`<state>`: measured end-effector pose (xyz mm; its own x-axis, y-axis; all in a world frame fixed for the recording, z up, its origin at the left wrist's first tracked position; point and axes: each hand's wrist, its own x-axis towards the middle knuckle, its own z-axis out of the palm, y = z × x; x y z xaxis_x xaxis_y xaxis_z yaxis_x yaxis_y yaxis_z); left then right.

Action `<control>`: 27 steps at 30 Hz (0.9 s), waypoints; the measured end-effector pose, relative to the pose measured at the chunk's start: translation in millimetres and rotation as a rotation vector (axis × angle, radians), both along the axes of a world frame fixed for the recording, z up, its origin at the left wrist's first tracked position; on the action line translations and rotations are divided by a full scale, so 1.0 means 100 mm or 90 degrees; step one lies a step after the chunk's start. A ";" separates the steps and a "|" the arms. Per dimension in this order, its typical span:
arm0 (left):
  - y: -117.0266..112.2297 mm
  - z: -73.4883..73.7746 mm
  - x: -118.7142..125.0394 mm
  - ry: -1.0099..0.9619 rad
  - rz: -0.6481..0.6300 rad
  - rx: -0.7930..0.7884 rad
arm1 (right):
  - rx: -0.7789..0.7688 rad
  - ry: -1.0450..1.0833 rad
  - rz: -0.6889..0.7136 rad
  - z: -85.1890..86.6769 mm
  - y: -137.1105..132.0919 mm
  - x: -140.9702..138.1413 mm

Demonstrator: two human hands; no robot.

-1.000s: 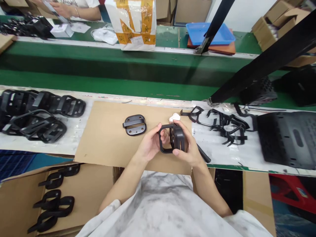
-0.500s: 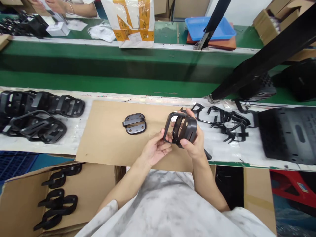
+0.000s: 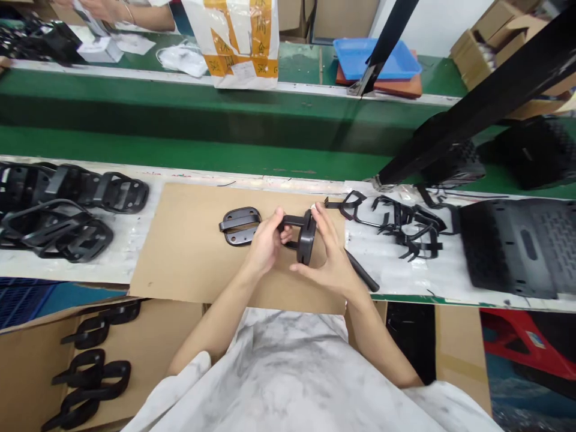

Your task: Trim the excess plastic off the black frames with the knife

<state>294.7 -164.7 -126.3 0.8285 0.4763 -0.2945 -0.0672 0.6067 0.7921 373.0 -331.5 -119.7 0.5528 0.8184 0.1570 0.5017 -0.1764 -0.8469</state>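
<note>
Near the middle of the cardboard sheet, my left hand (image 3: 265, 243) is closed on a thin arm of a black plastic bracket (image 3: 306, 237). The bracket's broad plate is turned edge-on towards me. My right hand (image 3: 330, 258) is spread around the plate's right side, fingertips close to its top edge and thumb near the bottom; whether they touch it I cannot tell. Just left of my left hand, a similar black bracket (image 3: 238, 223) lies flat, partly covered by the fingers. A black rod-like handle (image 3: 362, 271) lies beside my right wrist.
Cardboard (image 3: 180, 240) covers the bench middle. Black brackets (image 3: 119, 192) are piled left; thin black frames (image 3: 405, 222) and a large black panel (image 3: 504, 246) lie right. A carton (image 3: 166, 354) below holds more brackets. A slanted black post (image 3: 450, 132) rises right. Another person's hand (image 3: 105, 9) works opposite.
The held bracket has turned from showing its open frame to edge-on and moved slightly left. My left hand has closed on its arm; my right hand has loosened and spread. The view shifted slightly.
</note>
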 end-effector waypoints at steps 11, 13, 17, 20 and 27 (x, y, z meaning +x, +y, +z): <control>0.14 -0.37 0.20 0.019 0.049 0.384 | -0.263 -0.088 -0.228 -0.42 -0.44 0.26; 0.14 -0.44 0.23 0.022 0.050 0.339 | -0.237 -0.013 -0.205 -0.37 -0.45 0.25; 0.14 -0.53 0.26 0.022 0.079 0.310 | -0.148 0.327 -0.172 -0.30 -0.45 0.10; 0.10 -0.56 0.26 0.009 0.109 0.327 | -0.133 0.387 -0.141 -0.35 -0.43 -0.04; 0.02 -0.54 0.24 0.028 0.137 0.388 | -0.125 0.284 -0.236 -0.36 -0.38 -0.16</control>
